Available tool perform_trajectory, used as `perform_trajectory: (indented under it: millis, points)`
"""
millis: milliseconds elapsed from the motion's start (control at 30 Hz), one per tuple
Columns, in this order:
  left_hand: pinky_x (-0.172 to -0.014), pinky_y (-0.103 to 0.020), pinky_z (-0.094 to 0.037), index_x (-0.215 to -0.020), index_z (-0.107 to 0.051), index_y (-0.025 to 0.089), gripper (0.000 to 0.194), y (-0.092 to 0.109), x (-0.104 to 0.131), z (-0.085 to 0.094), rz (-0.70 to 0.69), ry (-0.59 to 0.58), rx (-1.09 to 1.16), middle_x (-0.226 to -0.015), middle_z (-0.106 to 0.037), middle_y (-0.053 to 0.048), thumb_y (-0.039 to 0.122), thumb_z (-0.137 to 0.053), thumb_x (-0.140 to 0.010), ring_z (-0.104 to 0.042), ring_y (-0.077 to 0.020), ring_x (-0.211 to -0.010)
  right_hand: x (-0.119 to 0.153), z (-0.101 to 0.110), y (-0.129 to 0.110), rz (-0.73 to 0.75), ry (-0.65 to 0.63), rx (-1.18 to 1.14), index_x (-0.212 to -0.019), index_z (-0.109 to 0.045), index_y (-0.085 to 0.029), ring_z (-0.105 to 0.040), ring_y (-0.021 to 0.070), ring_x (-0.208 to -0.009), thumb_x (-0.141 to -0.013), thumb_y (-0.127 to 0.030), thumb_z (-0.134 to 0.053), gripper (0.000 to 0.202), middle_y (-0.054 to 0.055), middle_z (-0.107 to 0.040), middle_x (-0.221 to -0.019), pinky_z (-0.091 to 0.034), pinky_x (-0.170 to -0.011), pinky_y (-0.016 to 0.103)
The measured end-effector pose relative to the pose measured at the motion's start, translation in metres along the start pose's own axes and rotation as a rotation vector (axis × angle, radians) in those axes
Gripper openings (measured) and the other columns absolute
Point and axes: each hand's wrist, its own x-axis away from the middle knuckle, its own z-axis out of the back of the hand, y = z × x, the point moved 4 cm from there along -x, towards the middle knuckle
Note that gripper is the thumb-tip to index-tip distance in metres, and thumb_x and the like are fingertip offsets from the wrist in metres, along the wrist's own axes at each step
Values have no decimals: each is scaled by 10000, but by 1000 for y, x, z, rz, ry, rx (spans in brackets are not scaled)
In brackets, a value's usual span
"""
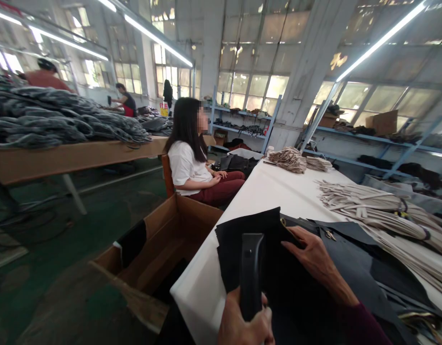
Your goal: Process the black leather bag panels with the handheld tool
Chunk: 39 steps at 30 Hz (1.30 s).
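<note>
My left hand (244, 320) is wrapped around a black hand-held tool (251, 268) with a long, blunt-ended body. The tool stands upright in front of a black sheet (231, 249), and its exact kind cannot be made out. With thumb and fingers, my right hand (314, 256) grips the upper right edge of that sheet, where a small gold-coloured metal piece (283, 222) shows. More dark sheets (354, 237) lie on the white table (203, 282) under and beside my right forearm, with another small gold-coloured piece (330, 235) on top.
Bundles of beige strips (379, 201) lie along the table's right side, another pile (287, 159) farther back. An open cardboard box (163, 230) stands left of the table. Beyond it a person in a white shirt (188, 165) sits. Grey bundled material (55, 117) covers another table.
</note>
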Motion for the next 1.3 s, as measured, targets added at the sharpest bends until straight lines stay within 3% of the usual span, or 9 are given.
perform_trajectory:
  millis: [367,500,667,733,833,900,1000,1133,1300]
  points:
    - [-359,-192,-360,-870,-441,167,290,18,31,8,-207,-154,92,-460,-462,87,359,-596,-718,-423,-67,-324,66,-4,-56,195,-19,147,-902,-622,-196,-555,161,-664,-846,-184,-546,95,21,-560,-773,-442,-607,260]
    - [-371,-194,-356,-864,-491,143,285,22,45,27,-265,-89,84,-470,-473,67,379,-584,-734,-438,-74,-345,78,25,-74,268,239,311,-903,-606,-190,-536,149,-633,-872,-183,-527,85,13,-540,-737,-432,-591,256]
    - [-365,-206,-365,-822,-501,143,219,19,63,39,-246,-69,83,-457,-478,64,319,-580,-720,-448,-86,-344,83,88,-124,465,735,853,-932,-636,-151,-506,180,-658,-843,-146,-570,111,23,-504,-679,-415,-640,295]
    - [-356,-211,-362,-815,-493,146,207,17,69,41,-239,-77,75,-443,-479,68,310,-572,-717,-451,-93,-331,84,95,-135,508,810,1013,-975,-653,-136,-498,200,-673,-835,-144,-572,163,35,-497,-666,-409,-631,312]
    - [-354,-199,-347,-831,-490,146,240,12,77,46,-234,-110,83,-427,-474,71,343,-580,-727,-439,-87,-332,90,64,-123,458,535,904,-1088,-641,-149,-519,236,-773,-878,-142,-506,250,76,-548,-733,-429,-708,359]
    - [-372,-196,-357,-854,-491,145,265,8,81,53,-227,-119,109,-442,-480,70,361,-589,-735,-441,-82,-352,104,21,-103,395,222,704,-1175,-600,-195,-534,256,-929,-904,-119,-443,322,109,-607,-894,-428,-848,407]
    - [-397,-200,-376,-845,-494,152,255,0,83,67,-202,-121,108,-456,-486,67,369,-589,-752,-452,-84,-377,147,-42,-77,323,60,562,-1103,-634,-240,-559,245,-1001,-868,-71,-450,343,94,-642,-1012,-461,-878,390]
    - [-383,-184,-341,-804,-523,148,220,-13,81,82,-141,-114,70,-440,-503,47,362,-572,-781,-443,-86,-382,209,-75,-57,68,105,321,-984,-660,-218,-574,252,-1021,-885,-108,-402,298,107,-643,-1040,-480,-883,417]
    - [-379,-191,-344,-747,-540,151,238,-21,85,76,-110,-181,93,-469,-523,30,384,-564,-791,-439,-86,-385,238,-61,-37,-328,300,-30,-895,-668,-192,-644,278,-862,-858,-303,-528,182,105,-686,-914,-512,-805,463]
